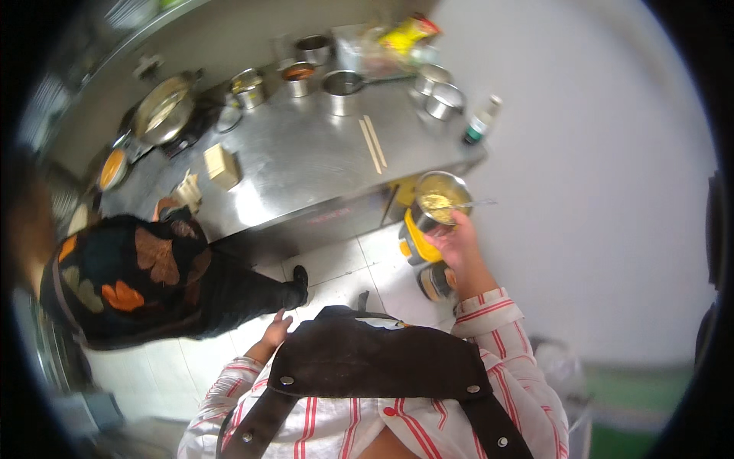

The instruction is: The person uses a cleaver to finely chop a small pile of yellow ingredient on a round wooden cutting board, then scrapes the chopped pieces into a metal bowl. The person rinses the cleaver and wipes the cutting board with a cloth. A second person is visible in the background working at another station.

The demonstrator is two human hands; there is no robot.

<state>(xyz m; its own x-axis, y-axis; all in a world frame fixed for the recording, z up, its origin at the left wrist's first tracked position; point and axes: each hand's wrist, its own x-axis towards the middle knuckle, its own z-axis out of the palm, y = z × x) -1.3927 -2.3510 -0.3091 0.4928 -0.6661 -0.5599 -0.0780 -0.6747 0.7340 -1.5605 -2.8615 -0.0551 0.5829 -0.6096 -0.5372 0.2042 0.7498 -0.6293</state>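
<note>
My right hand (453, 236) grips a steel pot (421, 215) from its near side, in front of the counter's right end. Inside the pot lies yellow, crumbly food (437, 205), with the metal handle of a utensil (481, 203) leaning out to the right. Low at my left side, beside my dark apron (373, 356), my left hand (277, 329) hangs with fingers apart and nothing seen in it. A pair of pale wooden sticks (373, 144) lies on the steel counter beyond the pot.
Another person (132, 275) in dark patterned clothing stands at the left by the steel counter (287, 155). Steel pots (341, 94), a wide pan (165, 109), a pale block (221, 166) and a bottle (483, 119) stand on it. Yellow-and-grey containers (421, 244) stand below the held pot. A wall (585, 172) rises right.
</note>
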